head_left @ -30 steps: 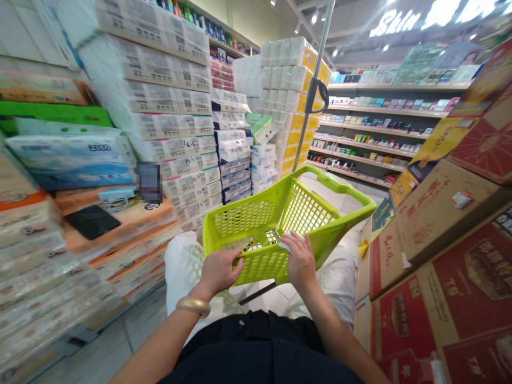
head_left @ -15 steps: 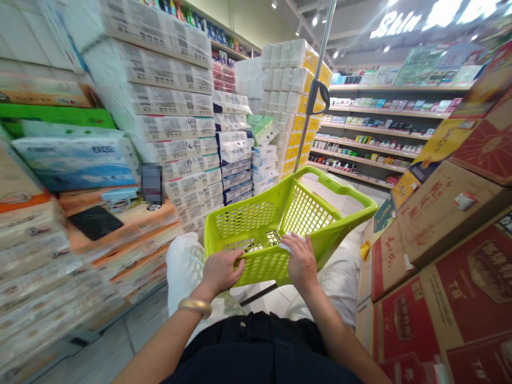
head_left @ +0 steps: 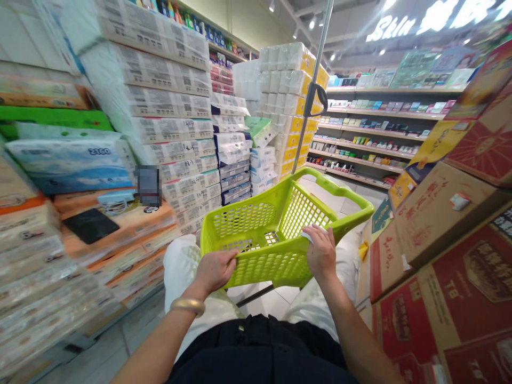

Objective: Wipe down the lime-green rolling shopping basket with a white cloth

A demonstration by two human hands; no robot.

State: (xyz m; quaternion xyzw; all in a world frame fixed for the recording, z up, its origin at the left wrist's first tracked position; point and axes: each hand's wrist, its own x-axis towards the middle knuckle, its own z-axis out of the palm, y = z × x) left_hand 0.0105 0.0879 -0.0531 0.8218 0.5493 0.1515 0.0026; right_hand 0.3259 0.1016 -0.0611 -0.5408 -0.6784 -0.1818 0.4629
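A lime-green shopping basket cart with perforated sides stands between my knees, its handle bar at the far right and a metal pole rising behind it. My left hand, with a gold bangle at the wrist, is closed over the near rim at the left. Further right on the same rim, my right hand presses a white wipe against the plastic. Most of the wipe is hidden under the fingers. I see nothing lying in the basket.
Stacked tissue packs rise on the left. A black flat object and a blue face mask lie on an orange pack. Red and brown cartons are piled close on my right. Stocked shelves stand behind.
My right hand has slid to the right along the near rim with the wipe. My left hand keeps its hold on the rim. The view has shifted slightly.
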